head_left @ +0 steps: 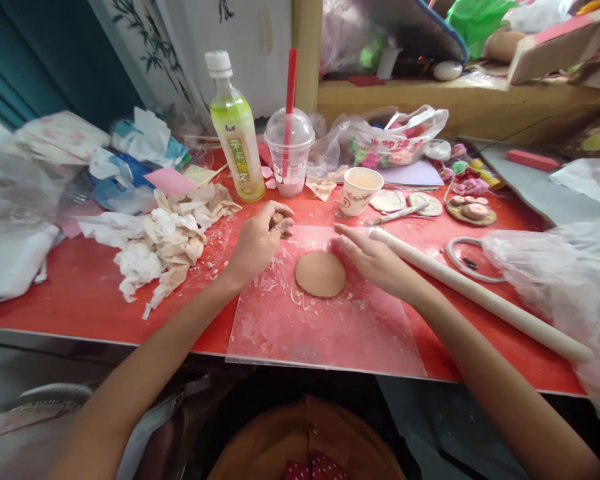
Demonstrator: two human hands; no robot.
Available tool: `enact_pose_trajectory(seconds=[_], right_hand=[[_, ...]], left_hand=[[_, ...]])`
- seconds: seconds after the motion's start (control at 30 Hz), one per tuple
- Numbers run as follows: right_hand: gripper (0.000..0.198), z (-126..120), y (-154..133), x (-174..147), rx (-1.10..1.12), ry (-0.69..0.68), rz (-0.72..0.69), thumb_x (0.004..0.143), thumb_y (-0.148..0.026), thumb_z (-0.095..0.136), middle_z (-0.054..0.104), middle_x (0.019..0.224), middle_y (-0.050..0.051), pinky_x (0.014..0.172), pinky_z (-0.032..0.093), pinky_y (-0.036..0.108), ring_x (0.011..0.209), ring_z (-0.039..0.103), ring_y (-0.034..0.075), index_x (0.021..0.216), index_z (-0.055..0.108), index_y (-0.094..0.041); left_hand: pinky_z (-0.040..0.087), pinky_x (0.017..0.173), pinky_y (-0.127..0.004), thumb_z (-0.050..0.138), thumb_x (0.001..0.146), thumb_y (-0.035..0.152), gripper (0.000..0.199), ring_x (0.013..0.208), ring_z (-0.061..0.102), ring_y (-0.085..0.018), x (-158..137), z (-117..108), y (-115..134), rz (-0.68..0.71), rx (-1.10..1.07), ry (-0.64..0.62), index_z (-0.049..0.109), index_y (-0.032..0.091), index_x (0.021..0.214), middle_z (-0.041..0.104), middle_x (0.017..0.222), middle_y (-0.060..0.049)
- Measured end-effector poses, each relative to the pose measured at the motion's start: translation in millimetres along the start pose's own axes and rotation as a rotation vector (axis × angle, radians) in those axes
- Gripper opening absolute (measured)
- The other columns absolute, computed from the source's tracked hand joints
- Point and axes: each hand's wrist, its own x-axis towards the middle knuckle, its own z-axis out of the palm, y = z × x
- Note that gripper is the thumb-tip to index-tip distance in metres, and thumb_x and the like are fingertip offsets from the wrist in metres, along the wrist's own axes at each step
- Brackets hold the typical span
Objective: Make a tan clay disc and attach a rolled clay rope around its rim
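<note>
A flat round disc of brown clay (321,274) lies on a clear plastic sheet (325,340) smeared with pale residue and crumbs. To its upper left, my left hand (260,239) is raised with its fingers curled around a small lump of brown clay (277,219). My right hand (373,259) hovers at the disc's upper right, fingers stretched out and nothing visible in them. Neither hand touches the disc. Just right of my right hand, a long pale rolling pin (480,293) lies slantwise on the red table (180,327).
Crumpled tissues (165,247) are heaped on the left. Behind stand a green drink bottle (237,133), a domed cup (289,157) with a red straw, and a paper cup (360,191). A white ring (473,277) and plastic bag (555,273) lie at the right.
</note>
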Motion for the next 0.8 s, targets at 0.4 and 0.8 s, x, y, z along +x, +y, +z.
enact_pose_trajectory(seconds=[0.4,0.8], right_hand=[[0.043,9.2,-2.8,-4.9,0.196,-0.114,-0.142,0.095,-0.047,0.035,0.06,0.126,0.006,0.105,0.038,0.042,0.119,0.053,0.021,0.125,0.055,-0.023],[0.038,5.1,-10.7,-0.8,0.808,0.012,0.05,0.088,-0.053,0.048,0.068,0.105,0.007,0.096,0.047,0.035,0.104,0.062,0.019,0.097,0.066,-0.021]], left_hand=[[0.03,0.108,-0.044,0.035,0.094,0.023,0.033,0.125,0.039,-0.024,0.6,3.6,-15.9,0.347,0.675,-0.196,0.056,0.012,0.118,0.055,0.124,-0.013],[0.047,0.082,-0.03,0.059,0.082,0.025,0.013,0.091,0.062,-0.016,-14.4,5.0,18.3,0.045,-0.103,-0.539,0.064,0.019,0.092,0.068,0.096,-0.003]])
